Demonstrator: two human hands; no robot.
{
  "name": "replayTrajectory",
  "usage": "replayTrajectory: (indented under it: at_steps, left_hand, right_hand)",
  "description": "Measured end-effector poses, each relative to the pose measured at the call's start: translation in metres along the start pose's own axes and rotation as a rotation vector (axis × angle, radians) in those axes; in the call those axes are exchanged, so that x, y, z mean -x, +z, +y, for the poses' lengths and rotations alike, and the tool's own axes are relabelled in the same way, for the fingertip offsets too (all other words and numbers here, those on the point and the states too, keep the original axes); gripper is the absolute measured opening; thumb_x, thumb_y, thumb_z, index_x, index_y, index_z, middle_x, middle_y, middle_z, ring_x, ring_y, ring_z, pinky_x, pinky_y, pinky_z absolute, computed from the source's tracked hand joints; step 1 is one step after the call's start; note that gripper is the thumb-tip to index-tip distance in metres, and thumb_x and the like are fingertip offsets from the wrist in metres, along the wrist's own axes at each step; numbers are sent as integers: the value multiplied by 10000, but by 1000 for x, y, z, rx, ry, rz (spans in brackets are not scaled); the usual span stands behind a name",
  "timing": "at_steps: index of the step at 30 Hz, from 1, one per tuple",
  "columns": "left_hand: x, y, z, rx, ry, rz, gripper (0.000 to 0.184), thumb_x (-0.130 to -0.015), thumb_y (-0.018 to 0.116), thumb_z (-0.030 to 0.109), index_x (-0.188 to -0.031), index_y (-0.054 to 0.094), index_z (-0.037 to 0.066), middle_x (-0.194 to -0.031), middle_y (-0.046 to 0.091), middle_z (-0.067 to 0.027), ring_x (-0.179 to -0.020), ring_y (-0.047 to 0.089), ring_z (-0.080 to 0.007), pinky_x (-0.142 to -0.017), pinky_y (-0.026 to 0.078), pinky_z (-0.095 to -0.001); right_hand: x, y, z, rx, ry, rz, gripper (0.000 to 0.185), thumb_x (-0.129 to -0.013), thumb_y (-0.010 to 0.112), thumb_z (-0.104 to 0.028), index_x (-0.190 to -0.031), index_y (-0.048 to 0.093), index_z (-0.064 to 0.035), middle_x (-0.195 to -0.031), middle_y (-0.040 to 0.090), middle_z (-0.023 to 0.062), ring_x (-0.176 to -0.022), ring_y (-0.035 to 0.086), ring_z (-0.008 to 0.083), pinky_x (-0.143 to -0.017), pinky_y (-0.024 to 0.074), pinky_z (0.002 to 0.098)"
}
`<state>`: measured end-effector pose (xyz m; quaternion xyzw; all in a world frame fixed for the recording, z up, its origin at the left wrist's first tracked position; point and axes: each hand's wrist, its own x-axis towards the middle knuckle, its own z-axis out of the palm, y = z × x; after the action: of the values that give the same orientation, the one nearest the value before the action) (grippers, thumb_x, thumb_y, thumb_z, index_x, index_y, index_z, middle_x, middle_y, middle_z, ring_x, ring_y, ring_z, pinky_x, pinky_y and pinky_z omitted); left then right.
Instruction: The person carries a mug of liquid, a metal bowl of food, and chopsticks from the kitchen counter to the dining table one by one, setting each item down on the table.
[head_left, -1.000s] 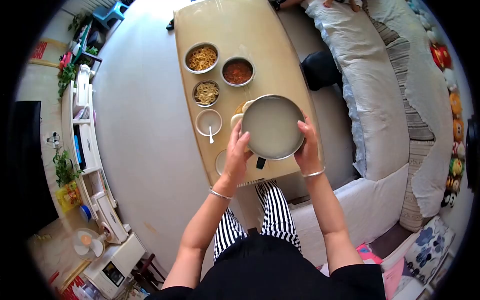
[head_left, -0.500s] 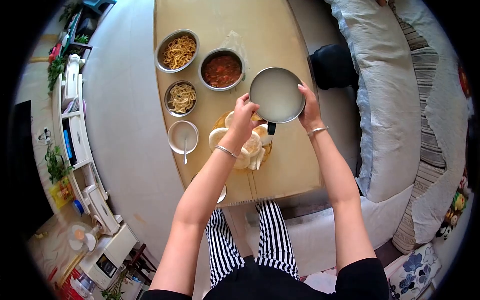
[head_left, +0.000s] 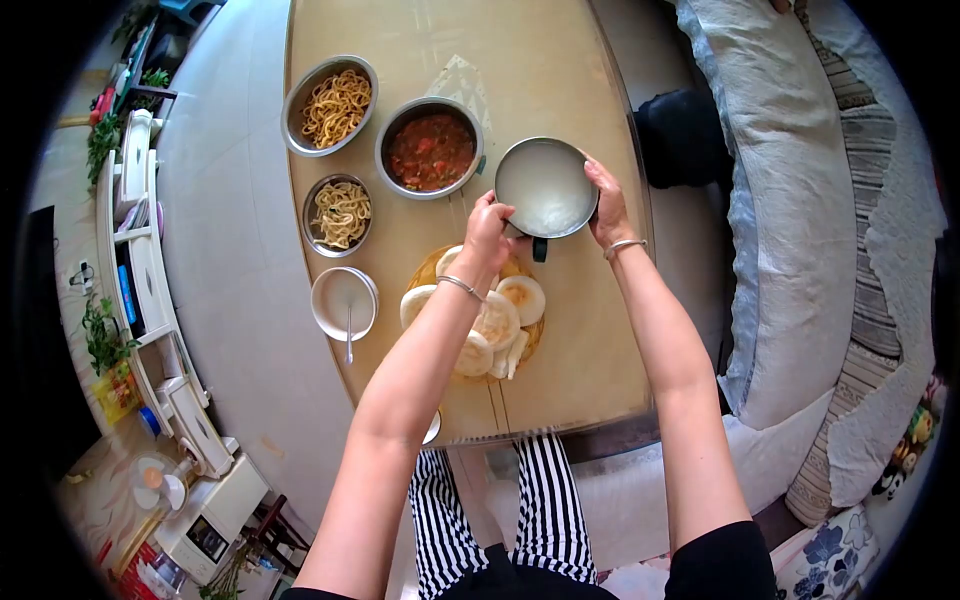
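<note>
Between my hands is a round metal pot (head_left: 546, 187) of cloudy whitish liquid, with a short black handle on its near side. My left hand (head_left: 487, 235) grips its left rim, the thumb at the edge. On the opposite side, my right hand (head_left: 608, 207) is closed on the rim. Round flatbreads (head_left: 497, 318) lie in a yellow basket (head_left: 537, 335) below my left wrist, partly covered by my forearm. Left of the pot stands a metal bowl of red tomato sauce (head_left: 430, 152).
Along the table's (head_left: 580, 330) left side are a large bowl of brown noodles (head_left: 336, 108), a smaller bowl of pale noodles (head_left: 341, 214) and a white bowl (head_left: 345, 300) with a spoon. A covered sofa (head_left: 790, 200) runs along the right. A black stool (head_left: 683, 138) sits beside the table.
The view has shifted, so the table and food bowls sit lower and further left. Both hands still hold the pot, which is now a little further from the bread basket.
</note>
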<state>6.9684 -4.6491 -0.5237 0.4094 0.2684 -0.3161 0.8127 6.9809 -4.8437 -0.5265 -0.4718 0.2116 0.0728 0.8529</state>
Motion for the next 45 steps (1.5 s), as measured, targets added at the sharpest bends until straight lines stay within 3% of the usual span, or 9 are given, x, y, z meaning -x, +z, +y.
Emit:
replayTrajectory:
  at_steps: [5,10,16,21,24,33,37,40,45]
  left_hand:
    - [-4,7,-11,6,62,81,621,-834,474,23,-1417,277,111,-1179,445,-88,-1112,440,-239,-857,428,-594]
    - [43,28,-11,-104,180,288,556,-915,501,160,-1418,281,72,-1377,406,-69,-1323,337,-203,-1095,213,-521]
    - [168,45,10,492,139,-27,566,-983,420,332,-1467,234,107,-1536,245,-62,-1410,233,-228,-1146,186,-432]
    - [260,66,25,669,148,-145,491,-998,414,303,-1431,309,97,-1468,370,-74,-1370,324,-242,-1129,267,-446]
    - [325,78,36,682,195,-179,471,-910,583,57,-1349,417,86,-1356,471,-82,-1259,463,-215,-1078,396,-375]
    - [535,1,52,772,351,-187,221,-919,578,65,-1140,583,51,-972,672,-53,-910,663,-143,-821,574,-244]
    - [639,-66,57,889,500,-230,282,-991,464,182,-1234,541,62,-1173,638,-92,-1110,606,-199,-960,511,-337]
    - [733,-106,63,1010,647,-218,411,-1008,361,224,-1371,407,38,-1438,411,-132,-1380,316,-255,-1144,263,-458]
    - [847,-189,42,1020,885,-151,445,-999,388,267,-1378,391,34,-1465,370,-133,-1386,298,-280,-1147,246,-476]
  right_hand:
    - [-5,-4,2,90,-38,4,443,-937,484,-212,-1308,496,30,-1264,569,108,-1141,545,187,-996,407,277]
    - [22,-3,2,318,-211,207,503,-949,499,-282,-1333,462,41,-1311,537,112,-1222,490,199,-1039,364,293]
    - [157,53,-49,-369,-93,101,713,-932,502,-457,-1420,309,26,-1473,338,145,-1358,333,227,-1115,267,384]
    - [261,116,-95,-781,85,-44,839,-892,514,-540,-1440,231,29,-1496,282,160,-1377,302,270,-1132,258,406]
    - [316,153,-115,-836,116,-113,692,-926,511,-438,-1399,317,28,-1453,352,168,-1357,337,271,-1131,276,415]
    - [469,278,-88,-684,295,-284,215,-954,532,-121,-1152,578,-49,-965,692,61,-928,672,176,-892,548,351]
    - [540,365,-61,-621,459,-458,254,-971,503,-150,-1191,557,-36,-1060,672,85,-1012,649,199,-919,534,358]
    - [597,433,-34,-427,519,-454,289,-964,502,-101,-1245,532,-38,-1178,619,101,-1081,613,202,-933,525,349]
    - [677,507,43,-295,631,-558,246,-928,560,-47,-1174,563,-47,-1051,643,56,-945,638,143,-897,537,325]
